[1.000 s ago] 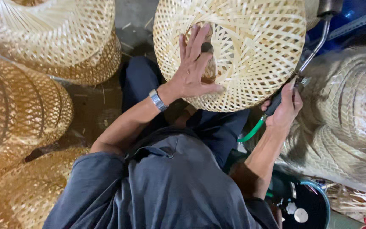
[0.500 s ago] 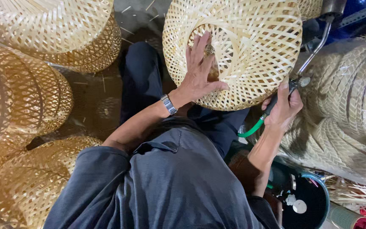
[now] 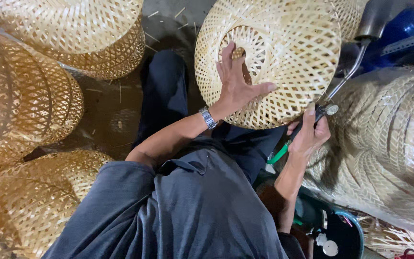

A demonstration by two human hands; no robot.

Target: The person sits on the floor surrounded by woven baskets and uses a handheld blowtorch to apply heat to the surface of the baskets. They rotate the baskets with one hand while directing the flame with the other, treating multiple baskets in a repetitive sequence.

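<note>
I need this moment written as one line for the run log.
left hand: spread flat on woven bamboo shade | right hand: grips metal torch tool at shade edge | around: more woven shades

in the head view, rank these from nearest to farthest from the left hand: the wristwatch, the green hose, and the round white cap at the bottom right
1. wristwatch: on the wrist just below the left hand.
2. green hose: lower right, by the other hand.
3. round white cap: bottom right corner, farthest.
</note>
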